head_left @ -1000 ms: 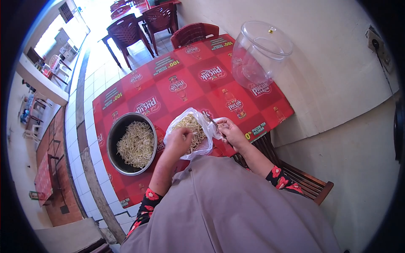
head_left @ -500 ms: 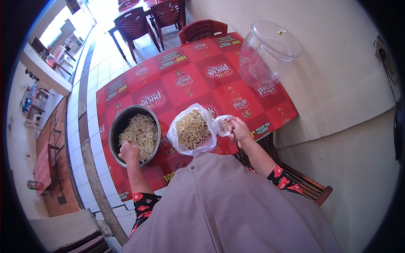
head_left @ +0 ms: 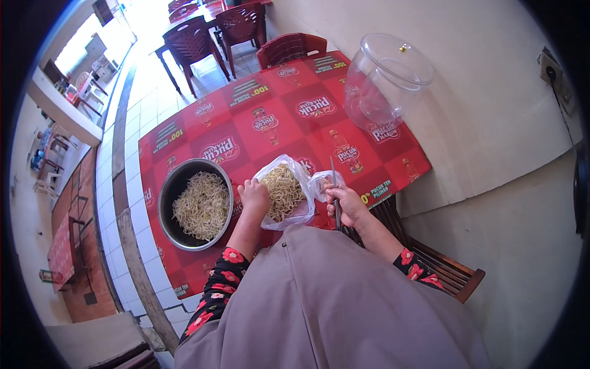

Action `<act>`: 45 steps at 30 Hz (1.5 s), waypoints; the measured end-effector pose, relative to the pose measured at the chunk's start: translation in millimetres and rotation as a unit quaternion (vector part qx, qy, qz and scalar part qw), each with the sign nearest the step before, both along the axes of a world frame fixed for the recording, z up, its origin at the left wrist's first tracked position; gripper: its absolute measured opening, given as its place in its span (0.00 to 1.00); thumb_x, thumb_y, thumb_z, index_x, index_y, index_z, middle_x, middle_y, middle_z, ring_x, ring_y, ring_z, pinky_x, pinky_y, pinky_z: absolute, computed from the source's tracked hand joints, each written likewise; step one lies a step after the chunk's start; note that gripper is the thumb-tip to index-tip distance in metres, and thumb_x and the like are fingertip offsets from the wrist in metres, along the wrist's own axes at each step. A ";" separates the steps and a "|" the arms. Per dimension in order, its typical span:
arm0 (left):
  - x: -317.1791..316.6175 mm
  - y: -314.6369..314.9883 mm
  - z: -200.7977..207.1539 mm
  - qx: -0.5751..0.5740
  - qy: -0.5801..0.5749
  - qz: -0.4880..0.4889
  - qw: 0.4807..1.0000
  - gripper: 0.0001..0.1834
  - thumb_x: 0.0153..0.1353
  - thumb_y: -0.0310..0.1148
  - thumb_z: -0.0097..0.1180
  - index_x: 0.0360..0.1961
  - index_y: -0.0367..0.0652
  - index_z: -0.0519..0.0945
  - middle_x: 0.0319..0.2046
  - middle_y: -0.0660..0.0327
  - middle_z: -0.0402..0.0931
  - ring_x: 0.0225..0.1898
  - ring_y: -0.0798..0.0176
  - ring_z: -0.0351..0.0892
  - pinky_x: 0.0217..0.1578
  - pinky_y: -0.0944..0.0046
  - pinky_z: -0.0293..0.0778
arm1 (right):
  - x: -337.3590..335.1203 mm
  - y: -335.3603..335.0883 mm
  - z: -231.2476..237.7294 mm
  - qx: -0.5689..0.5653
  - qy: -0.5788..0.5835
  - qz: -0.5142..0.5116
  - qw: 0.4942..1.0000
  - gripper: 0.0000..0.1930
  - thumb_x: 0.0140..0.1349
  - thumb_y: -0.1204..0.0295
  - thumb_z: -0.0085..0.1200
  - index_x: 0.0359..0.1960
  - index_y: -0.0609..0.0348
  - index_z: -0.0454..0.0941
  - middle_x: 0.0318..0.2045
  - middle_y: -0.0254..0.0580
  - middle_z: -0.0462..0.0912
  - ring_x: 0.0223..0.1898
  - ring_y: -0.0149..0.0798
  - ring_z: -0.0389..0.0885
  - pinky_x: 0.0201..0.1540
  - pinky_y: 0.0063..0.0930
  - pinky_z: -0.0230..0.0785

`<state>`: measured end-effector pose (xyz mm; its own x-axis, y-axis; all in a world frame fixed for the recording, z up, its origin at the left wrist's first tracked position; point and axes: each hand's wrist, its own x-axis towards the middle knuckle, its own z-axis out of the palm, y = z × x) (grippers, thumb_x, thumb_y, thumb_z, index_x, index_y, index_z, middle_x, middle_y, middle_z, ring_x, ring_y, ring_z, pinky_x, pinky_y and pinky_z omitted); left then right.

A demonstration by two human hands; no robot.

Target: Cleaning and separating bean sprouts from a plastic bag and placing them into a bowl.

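Note:
A clear plastic bag point(head_left: 289, 195) filled with pale yellow noodles lies on the red printed tablecloth point(head_left: 270, 123) in front of me. My left hand point(head_left: 254, 195) rests at the bag's left opening, fingers curled with noodles in them. My right hand point(head_left: 345, 203) pinches the bag's right edge and also holds a thin grey stick that points up. To the left stands a round metal bowl point(head_left: 174, 190) half full of the same noodles point(head_left: 201, 205).
A large clear plastic jar point(head_left: 384, 83) with a lid stands at the table's far right by the wall. Dark red plastic chairs point(head_left: 243, 21) and another table are beyond. A wooden bench point(head_left: 452, 273) is at my right.
My left hand has come back from the metal bowl to the bag's opening. The right hand has kept its hold on the bag's edge.

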<state>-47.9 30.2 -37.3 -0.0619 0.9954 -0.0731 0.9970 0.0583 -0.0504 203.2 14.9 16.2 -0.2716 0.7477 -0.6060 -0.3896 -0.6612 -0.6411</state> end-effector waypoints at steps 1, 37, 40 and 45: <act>0.8 2.0 0.5 0.001 0.000 -0.006 1.000 0.09 0.49 0.35 0.53 0.30 0.46 0.81 0.40 0.60 0.73 0.47 0.59 0.68 0.45 0.55 0.61 | 1.1 -0.8 -1.5 0.005 -0.012 0.008 1.000 0.07 0.57 0.73 0.49 0.36 0.52 0.67 0.18 0.30 0.68 0.14 0.27 0.67 0.16 0.23 0.61; 55.9 -26.1 76.0 -0.004 -0.483 -0.124 0.867 0.11 0.46 0.38 0.60 0.28 0.42 0.82 0.26 0.54 0.77 0.29 0.54 0.78 0.32 0.58 0.72 | -22.8 -8.9 2.5 0.195 -0.058 0.121 0.972 0.07 0.62 0.70 0.49 0.39 0.54 0.66 0.19 0.28 0.68 0.16 0.21 0.63 0.16 0.15 0.55; 52.7 -29.4 69.5 0.004 -0.483 -0.119 0.868 0.11 0.48 0.35 0.61 0.29 0.37 0.81 0.25 0.55 0.76 0.26 0.64 0.74 0.29 0.65 0.69 | -16.3 2.3 -8.4 0.191 -0.076 0.095 0.974 0.07 0.61 0.71 0.49 0.39 0.55 0.67 0.20 0.28 0.68 0.16 0.21 0.64 0.15 0.15 0.56; 2.8 -38.0 67.0 0.078 -0.441 0.002 0.894 0.11 0.48 0.34 0.60 0.30 0.37 0.81 0.26 0.55 0.77 0.27 0.62 0.76 0.30 0.65 0.70 | -2.2 20.3 -12.8 0.151 -0.164 0.069 0.972 0.08 0.60 0.71 0.45 0.40 0.55 0.67 0.22 0.29 0.68 0.17 0.20 0.64 0.14 0.14 0.56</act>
